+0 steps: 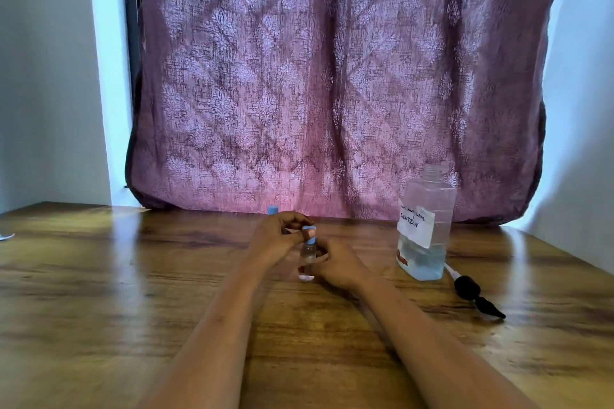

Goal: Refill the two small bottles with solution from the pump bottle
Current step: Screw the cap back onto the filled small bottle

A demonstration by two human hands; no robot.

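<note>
The left hand [279, 237] is pinching the blue cap [309, 229] of a bottle [307, 259] that is standing upright directly beneath its fingertips, long axis vertical. The right hand [335, 264], just beside and lower, is curling around the clear body, steadying it on the table [133, 276]. The cap is probably being twisted; on or off cannot be told. Behind the left fingers a second bottle [272, 210] is peeking out, capped. Well right of both hands the pump bottle [427, 229] is standing open, its pump [468, 289] lying beside it.

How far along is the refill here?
Done: the pump lies beside the open pump bottle. In hand: the right hand holds a small bottle, the left hand pinches its blue cap; opening or closing, unclear. Left: possibly the second small bottle, capped behind the hands.
</note>
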